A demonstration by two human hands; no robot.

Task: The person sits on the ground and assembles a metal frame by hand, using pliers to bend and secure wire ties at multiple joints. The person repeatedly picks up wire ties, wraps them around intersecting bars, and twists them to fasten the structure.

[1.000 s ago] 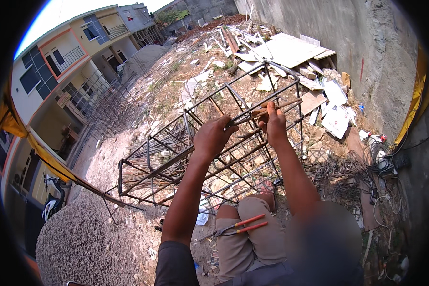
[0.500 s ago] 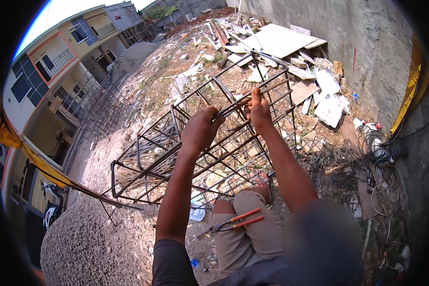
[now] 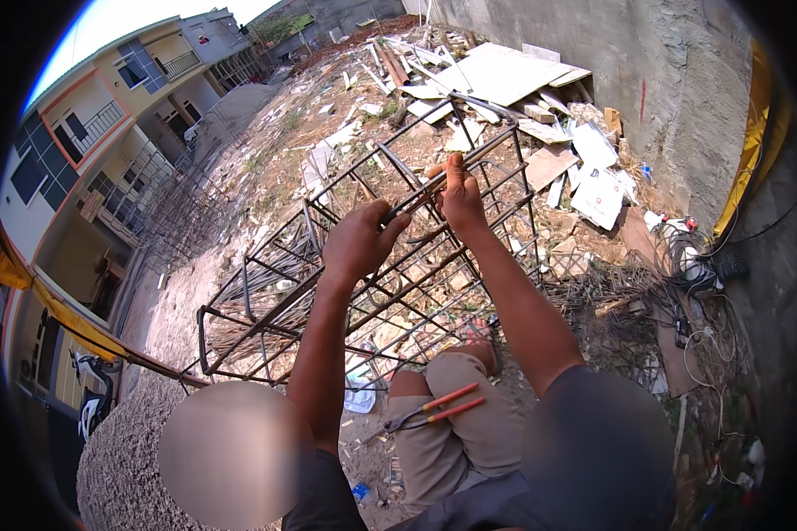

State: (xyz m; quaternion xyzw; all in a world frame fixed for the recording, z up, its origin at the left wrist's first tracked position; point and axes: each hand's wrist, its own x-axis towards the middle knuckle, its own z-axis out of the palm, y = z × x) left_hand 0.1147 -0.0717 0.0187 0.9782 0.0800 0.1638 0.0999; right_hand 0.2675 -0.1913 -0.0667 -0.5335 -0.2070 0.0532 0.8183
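In front of me stands a rebar cage [image 3: 363, 320], long dark steel bars crossed by square stirrups. Its top bar passes under both my hands. My left hand [image 3: 354, 241] is closed on that bar, its thumb stretched along the steel. Farther up the bar, to the right, my right hand [image 3: 460, 202] is closed at a stirrup with the thumb pointing up. Whether a thin wire is between the fingers is too small to make out. Across my lap lie cutting pincers [image 3: 432, 410] with orange-red handles, touched by neither hand.
Loose rods [image 3: 248, 329] lie beneath the cage. Broken white boards [image 3: 505, 75] are heaped by the concrete wall [image 3: 673, 97]. Tangled cables [image 3: 700, 270] lie at right. A gravel pile [image 3: 124, 460] is at lower left, near a yellow tarp strip [image 3: 75, 323]. Houses stand at far left.
The whole view has shifted slightly, so the cage and hands appear a little farther left. Both hands keep nearly the same places on the bar.
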